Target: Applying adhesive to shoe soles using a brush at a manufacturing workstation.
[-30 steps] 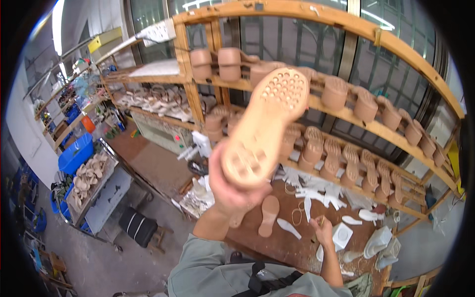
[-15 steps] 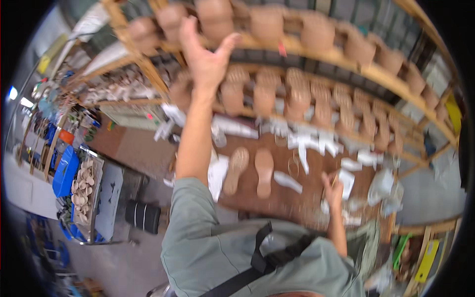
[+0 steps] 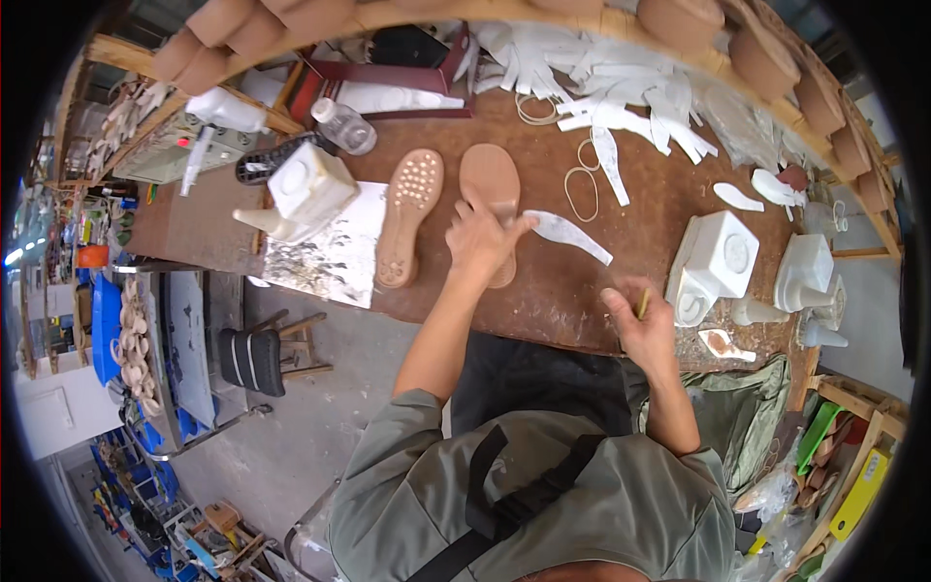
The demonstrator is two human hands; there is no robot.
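Fingers of the left hand [image 3: 479, 242] are spread wide over the smooth tan sole [image 3: 492, 177], thumb out at its right side, and no tight grip shows. The left hand is no longer up at the wooden shelf [image 3: 427, 14] past the smooth sole, so the work seems to be back on the brown surface [image 3: 558, 306]. A bumpy sole [image 3: 412, 213] lies just left of the smooth sole, and a white strip [image 3: 570, 236] lies just right of it. Farther right of the smooth sole, the right hand [image 3: 647, 325] pinches a little yellow thing [image 3: 642, 304], too small to name.
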